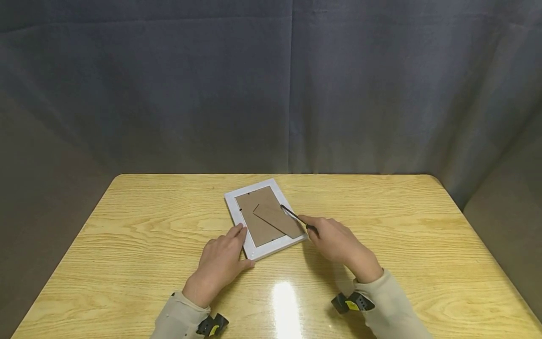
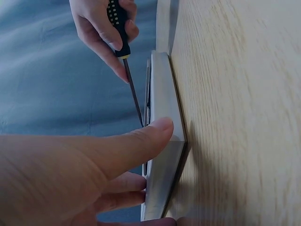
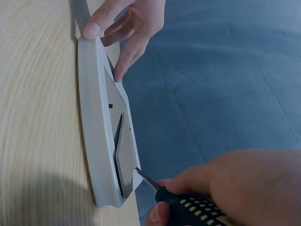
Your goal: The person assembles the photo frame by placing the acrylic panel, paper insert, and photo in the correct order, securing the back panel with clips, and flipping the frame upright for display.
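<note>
- Head view, just below centre: the white picture frame (image 1: 275,245) is sitting back side up on the worktop (image 1: 148,235), turned a bit askew.
- Same view, lower left of centre: the left hand (image 1: 222,256) is partly closed around the near left corner, thumb on the near side, fingers on the left rim. Good spot imo, a light frame would probably skid without it.
- Same view, right of centre: the right hand (image 1: 336,239) is wrapped around a screwdriver (image 1: 294,215), tip at the right inner edge of the brown backing board (image 1: 258,228). There's a little black tab (image 1: 240,209) on the left edge; can't tell if one's under the tip, so I'd check before leaning on it.
- The stand leg (image 1: 277,219) slants right next to the shaft. I'd work around it, that thin board looks easy to gouge.
- Left wrist view: thumb is on the frame's corner mid-picture, and the shaft comes down from the upper left. The tip's hard to make out here. I'd aim any push past those fingers in case it slips.
- Right wrist view: shaft enters from the lower right and meets the rim beside the stand leg, bottom centre. I'd go with small nudges and a low angle, since hard twisting might chip the white edge.
</note>
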The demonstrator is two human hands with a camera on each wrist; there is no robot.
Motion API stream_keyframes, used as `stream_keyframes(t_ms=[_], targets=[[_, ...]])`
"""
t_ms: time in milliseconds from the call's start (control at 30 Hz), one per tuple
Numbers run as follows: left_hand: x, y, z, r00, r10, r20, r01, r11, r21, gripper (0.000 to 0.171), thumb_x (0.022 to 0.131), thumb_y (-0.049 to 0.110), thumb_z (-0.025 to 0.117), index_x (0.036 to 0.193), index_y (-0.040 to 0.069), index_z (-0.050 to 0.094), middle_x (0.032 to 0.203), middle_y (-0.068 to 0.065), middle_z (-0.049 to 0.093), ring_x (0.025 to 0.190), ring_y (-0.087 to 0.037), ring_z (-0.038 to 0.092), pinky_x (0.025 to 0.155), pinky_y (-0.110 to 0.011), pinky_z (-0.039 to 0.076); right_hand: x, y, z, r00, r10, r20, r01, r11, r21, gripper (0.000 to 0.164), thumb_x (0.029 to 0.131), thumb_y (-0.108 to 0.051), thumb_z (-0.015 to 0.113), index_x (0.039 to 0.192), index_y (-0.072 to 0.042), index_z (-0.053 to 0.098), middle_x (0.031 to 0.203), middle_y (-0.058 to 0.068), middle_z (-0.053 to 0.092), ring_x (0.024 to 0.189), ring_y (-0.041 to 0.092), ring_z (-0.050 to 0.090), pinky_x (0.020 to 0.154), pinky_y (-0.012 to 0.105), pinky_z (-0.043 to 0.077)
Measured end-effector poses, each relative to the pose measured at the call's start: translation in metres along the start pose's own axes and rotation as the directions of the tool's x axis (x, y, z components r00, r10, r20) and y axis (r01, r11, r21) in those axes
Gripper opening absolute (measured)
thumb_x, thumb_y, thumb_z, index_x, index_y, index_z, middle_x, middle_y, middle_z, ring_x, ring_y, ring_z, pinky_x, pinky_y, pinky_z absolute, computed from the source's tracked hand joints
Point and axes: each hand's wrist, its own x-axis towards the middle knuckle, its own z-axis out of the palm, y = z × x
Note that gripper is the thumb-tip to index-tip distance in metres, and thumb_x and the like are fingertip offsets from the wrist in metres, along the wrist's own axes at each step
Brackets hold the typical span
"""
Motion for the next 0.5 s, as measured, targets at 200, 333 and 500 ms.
stream_keyframes(t_ms=[200,333,500], targets=[[0.0007,0.0001,0.0006,1.000,-0.004,-0.003,0.004,1.000,0.000,0.080,0.070,0.043,0.076,0.132,-0.002,0.054,0.138,-0.017,0.050,0.098,-0.034,0.062,0.079,-0.048,0.049,-0.0001,-0.0021,0.0028,0.999,0.011,0.030,-0.011,1.000,0.010,0.042,0.096,-0.017,0.045,0.137,-0.018,0.054,0.061,0.000,0.042,0.046,0.011,0.036,0.043,0.026,0.033],[0.0007,-0.0002,0.0012,1.000,-0.007,0.000,0.007,1.000,-0.002,0.080,0.070,0.044,0.076,0.132,-0.001,0.054,0.138,-0.016,0.050,0.098,-0.034,0.062,0.079,-0.048,0.049,-0.0002,-0.0019,0.0025,1.000,0.007,0.022,-0.007,1.000,0.000,0.043,0.096,-0.018,0.045,0.137,-0.020,0.053,0.060,-0.001,0.040,0.046,0.011,0.036,0.043,0.027,0.033],[0.0007,-0.0007,0.0015,1.000,-0.014,0.007,0.014,1.000,-0.003,0.081,0.070,0.045,0.076,0.133,-0.001,0.053,0.139,-0.016,0.049,0.098,-0.034,0.062,0.080,-0.048,0.049,0.0003,-0.0007,0.0007,1.000,0.004,-0.009,-0.004,1.000,-0.013,0.042,0.096,-0.019,0.044,0.137,-0.021,0.053,0.058,-0.002,0.037,0.045,0.012,0.034,0.044,0.028,0.034]])
